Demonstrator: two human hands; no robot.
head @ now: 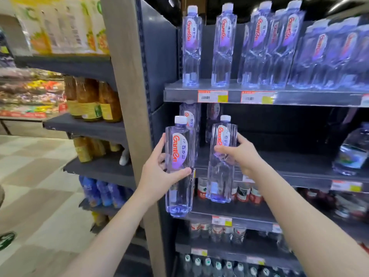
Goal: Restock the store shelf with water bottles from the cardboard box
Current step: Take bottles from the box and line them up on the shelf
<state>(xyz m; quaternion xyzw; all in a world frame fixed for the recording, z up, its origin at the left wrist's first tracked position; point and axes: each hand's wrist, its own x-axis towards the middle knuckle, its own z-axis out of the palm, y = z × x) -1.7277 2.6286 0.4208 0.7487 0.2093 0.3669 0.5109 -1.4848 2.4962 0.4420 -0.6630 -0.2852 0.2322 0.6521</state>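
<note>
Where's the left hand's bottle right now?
Head view, left of centre: the left-hand bottle is upright in the left hand, before the left end of the middle shelf, left of the second bottle in the right hand.

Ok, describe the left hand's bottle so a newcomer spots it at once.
Start at the wooden upright on the left edge of the dark shelves. Just right of it, two white-capped water bottles are held in mid-air before the second shelf. Yours is the left bottle, gripped by the left hand, nearest the upright and hanging lower than the right bottle in the right hand.
</note>
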